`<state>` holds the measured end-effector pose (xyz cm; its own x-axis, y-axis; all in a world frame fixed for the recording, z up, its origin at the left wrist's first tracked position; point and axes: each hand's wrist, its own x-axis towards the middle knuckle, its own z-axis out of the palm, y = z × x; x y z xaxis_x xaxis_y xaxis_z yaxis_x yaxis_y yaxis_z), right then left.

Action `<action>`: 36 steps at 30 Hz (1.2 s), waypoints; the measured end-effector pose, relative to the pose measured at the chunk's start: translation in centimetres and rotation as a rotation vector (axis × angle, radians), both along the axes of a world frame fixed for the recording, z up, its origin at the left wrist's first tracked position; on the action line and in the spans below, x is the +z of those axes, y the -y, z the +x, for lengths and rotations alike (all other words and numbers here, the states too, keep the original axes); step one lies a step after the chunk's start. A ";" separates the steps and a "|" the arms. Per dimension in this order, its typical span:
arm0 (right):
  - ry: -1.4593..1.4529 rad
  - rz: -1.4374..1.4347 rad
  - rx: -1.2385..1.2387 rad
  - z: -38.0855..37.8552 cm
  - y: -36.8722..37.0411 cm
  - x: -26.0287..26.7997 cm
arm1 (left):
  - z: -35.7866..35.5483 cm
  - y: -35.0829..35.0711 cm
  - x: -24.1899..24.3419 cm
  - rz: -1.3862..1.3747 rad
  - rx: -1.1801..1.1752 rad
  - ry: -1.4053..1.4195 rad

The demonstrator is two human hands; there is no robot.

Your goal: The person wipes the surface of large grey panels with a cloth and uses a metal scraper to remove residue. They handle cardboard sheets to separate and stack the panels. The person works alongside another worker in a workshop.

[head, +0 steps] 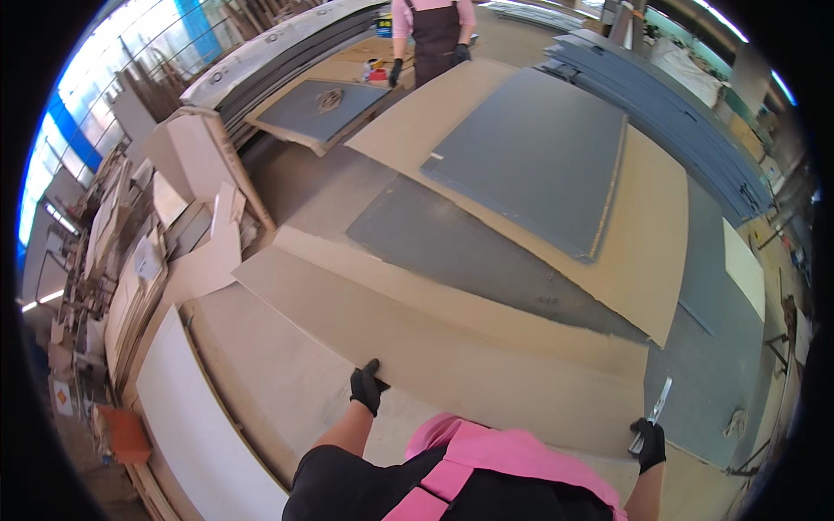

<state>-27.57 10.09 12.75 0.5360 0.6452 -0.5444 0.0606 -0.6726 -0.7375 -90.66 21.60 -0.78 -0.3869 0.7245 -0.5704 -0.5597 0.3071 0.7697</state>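
A long tan board or cardboard sheet (456, 345) lies in front of me. My left hand (367, 389), in a black glove, is at its near edge, with a small dark thing at the fingers; whether it grips the sheet I cannot tell. My right hand (648, 443), gloved in black as well, is closed around a metal-bladed tool (661, 398) that looks like a utility knife, at the sheet's right end. Beyond the sheet, a grey panel (534, 156) rests on a larger tan sheet (658, 260).
A white panel (195, 430) lies at the left, near an orange-red box (125, 434). Cardboard scraps (202, 228) are heaped at the back left. A gloved person (436, 32) stands beyond the grey panel. Stacked blue-grey panels (664, 111) fill the back right. A rag (736, 423) lies at the right.
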 end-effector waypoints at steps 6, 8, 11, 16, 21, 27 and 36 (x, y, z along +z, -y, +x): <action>-0.447 -0.154 0.121 -6.3 -11.1 -4.3 | -9.2 4.3 6.3 0.177 0.367 -0.275; -0.649 -0.248 0.205 -10.3 -13.4 -6.6 | -12.6 7.9 10.7 0.416 0.451 -0.281; -0.946 -0.313 0.406 -18.7 -16.5 -9.6 | -16.9 13.7 16.8 0.570 0.619 -0.281; -0.896 0.090 0.661 -35.3 -24.1 -8.3 | -23.2 21.4 17.9 0.736 0.648 -0.342; -0.659 0.574 0.879 -54.9 -31.0 -1.8 | -29.7 21.1 6.9 0.633 0.839 0.058; -0.481 0.856 1.152 -73.6 -36.1 8.5 | -34.5 10.2 -3.4 0.799 0.860 0.486; -0.144 1.143 1.294 -88.1 -50.9 19.4 | -45.8 -12.7 -2.5 0.545 0.795 0.912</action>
<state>-115.69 61.00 32.12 -0.6060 0.6458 0.4644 -0.0088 0.5784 -0.8157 -136.50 34.33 -3.29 -0.4454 0.6980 -0.5607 -0.8206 -0.5688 -0.0561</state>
